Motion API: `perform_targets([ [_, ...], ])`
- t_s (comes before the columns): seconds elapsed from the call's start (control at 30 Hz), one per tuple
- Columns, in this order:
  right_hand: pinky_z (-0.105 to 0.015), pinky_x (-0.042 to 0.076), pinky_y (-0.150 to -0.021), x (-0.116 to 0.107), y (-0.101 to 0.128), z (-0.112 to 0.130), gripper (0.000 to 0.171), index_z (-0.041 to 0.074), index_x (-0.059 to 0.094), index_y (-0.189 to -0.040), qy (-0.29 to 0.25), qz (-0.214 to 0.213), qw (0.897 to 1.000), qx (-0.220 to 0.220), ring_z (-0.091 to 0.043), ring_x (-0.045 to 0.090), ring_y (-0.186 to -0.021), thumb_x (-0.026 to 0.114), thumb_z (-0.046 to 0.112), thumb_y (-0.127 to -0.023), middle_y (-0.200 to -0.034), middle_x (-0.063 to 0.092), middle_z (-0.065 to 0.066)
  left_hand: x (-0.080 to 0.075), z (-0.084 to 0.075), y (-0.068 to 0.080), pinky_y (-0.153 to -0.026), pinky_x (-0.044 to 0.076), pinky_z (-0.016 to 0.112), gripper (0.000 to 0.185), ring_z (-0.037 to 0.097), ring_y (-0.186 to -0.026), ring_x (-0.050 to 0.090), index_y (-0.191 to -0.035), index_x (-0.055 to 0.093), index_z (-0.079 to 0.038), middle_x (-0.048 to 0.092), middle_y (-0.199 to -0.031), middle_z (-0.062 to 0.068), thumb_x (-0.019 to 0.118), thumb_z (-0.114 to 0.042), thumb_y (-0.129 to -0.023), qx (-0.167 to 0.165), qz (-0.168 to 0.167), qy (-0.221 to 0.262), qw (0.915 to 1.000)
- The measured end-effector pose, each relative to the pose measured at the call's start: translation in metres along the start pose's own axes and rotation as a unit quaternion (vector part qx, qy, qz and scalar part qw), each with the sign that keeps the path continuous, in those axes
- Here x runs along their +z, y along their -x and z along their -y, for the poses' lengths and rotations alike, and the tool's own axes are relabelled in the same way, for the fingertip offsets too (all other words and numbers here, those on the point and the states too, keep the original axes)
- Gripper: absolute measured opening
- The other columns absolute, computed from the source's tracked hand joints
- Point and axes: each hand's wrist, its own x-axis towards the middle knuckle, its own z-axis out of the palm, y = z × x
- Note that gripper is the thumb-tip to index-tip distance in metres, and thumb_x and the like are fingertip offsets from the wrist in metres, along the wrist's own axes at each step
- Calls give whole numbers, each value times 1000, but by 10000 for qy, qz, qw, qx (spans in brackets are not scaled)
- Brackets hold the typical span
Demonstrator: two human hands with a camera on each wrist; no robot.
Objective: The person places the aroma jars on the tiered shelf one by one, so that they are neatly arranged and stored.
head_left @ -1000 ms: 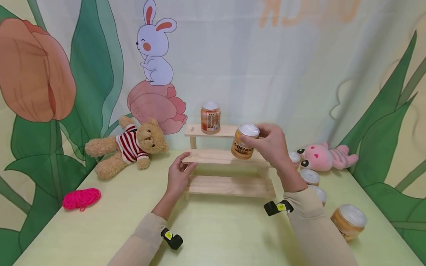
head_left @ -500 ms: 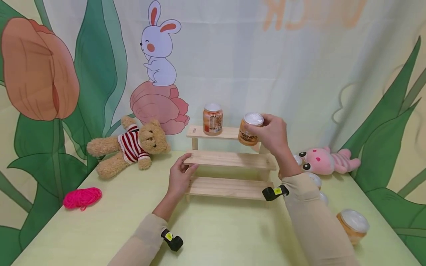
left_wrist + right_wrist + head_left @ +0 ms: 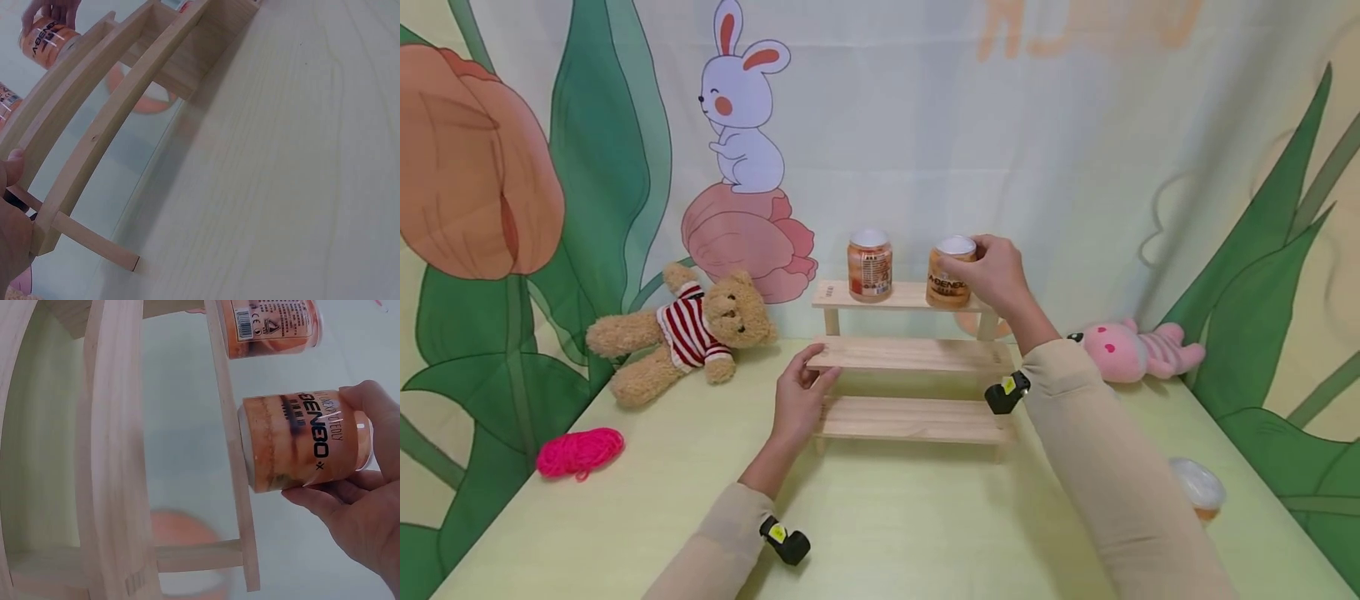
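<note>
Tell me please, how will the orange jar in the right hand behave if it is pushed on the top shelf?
The orange jar looks rigid, with a smooth glossy label, so it may slide in the right hand. It stands upright on the narrow top shelf of the wooden rack, so a sideways push could probably tip it off. Being round, it would likely roll once on its side.

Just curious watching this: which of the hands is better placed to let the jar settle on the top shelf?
Probably the right hand: it grips the jar at the top shelf. The left hand holds the middle shelf's end.

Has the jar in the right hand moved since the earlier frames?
Yes. The jar went up from beside the middle shelf to the rack's top shelf, right of the other jar.
</note>
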Motion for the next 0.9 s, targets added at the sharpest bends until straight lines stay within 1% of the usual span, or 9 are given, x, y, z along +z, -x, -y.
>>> perform_targets([
  [0.23,-45,50,-92,4,-6,-4,64,-3,54,-137,-165,0,9997,187,-30,58,-113,74,35,-89,-128,59,-18,2,0,2,-77,50,16,48,21,-106,63,-138,57,-7,68,-118,20,72,-5,-93,-14,-71,87,9999],
  [0.37,-46,48,-96,3,-7,-7,66,-3,51,-140,-232,62,9992,310,-30,55,-117,73,35,-90,-131,57,-18,4,4,5,-79,50,16,48,20,-108,63,-138,57,-7,68,-119,19,72,-5,-92,-84,-73,128,9999],
  [0.57,-47,45,-100,0,-4,-12,70,-1,46,-144,-514,167,9980,323,-31,51,-122,71,38,-92,-136,53,-17,4,3,4,-80,50,17,48,24,-112,63,-138,56,-6,67,-122,19,71,-6,-93,21,-28,132,9999],
  [0.63,-47,43,-102,-2,-2,-14,76,0,42,-148,-545,170,9978,333,-32,49,-127,72,41,-91,-140,50,-17,3,2,4,-80,50,17,48,25,-113,62,-138,56,-7,67,-123,19,71,-5,-93,19,-27,109,9999],
  [0.77,-47,41,-105,-8,5,-19,89,1,37,-151,-399,-11,9980,497,-31,45,-134,76,48,-87,-145,48,-16,1,1,2,-80,50,16,48,24,-113,62,-138,57,-8,66,-124,18,71,-6,-93,6,-34,127,9999],
  [0.9,-49,41,-105,-19,20,-25,93,3,36,-152,-243,-59,9979,606,-32,43,-136,77,52,-84,-147,47,-16,1,0,1,-78,51,17,47,24,-111,63,-138,57,-8,67,-122,18,71,-7,-93,7,-34,94,9999],
])
